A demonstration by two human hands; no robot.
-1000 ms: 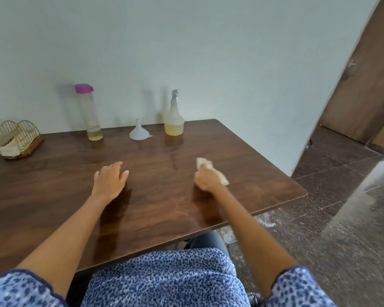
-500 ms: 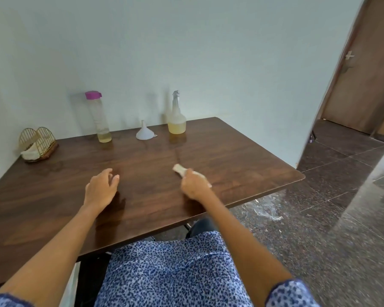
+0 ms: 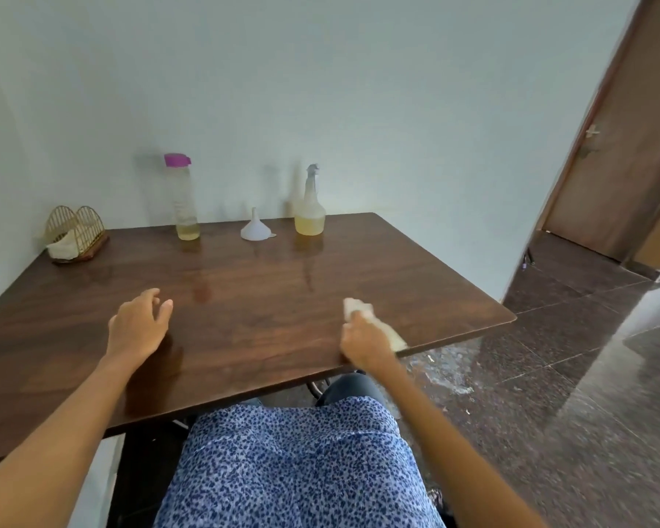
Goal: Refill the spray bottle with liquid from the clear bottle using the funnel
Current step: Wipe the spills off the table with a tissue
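Observation:
A spray bottle (image 3: pixel 310 211) with yellowish liquid in its lower part stands at the back of the brown table (image 3: pixel 267 291). Left of it a white funnel (image 3: pixel 255 227) sits mouth down. Further left stands a tall clear bottle (image 3: pixel 185 200) with a purple cap and a little yellowish liquid at its bottom. My right hand (image 3: pixel 361 339) grips a crumpled white cloth (image 3: pixel 374 323) near the table's front edge. My left hand (image 3: pixel 140 323) rests on the table with relaxed fingers, holding nothing. Both hands are far in front of the bottles.
A gold wire napkin holder (image 3: pixel 75 232) with white napkins sits at the back left corner. A pale wall runs right behind the table. A dark tiled floor (image 3: pixel 568 356) and a brown door (image 3: pixel 625 146) lie to the right.
My right hand with the cloth has moved right along the front edge after sweeping left. My left hand has stayed in place. The view has pulled back from the table.

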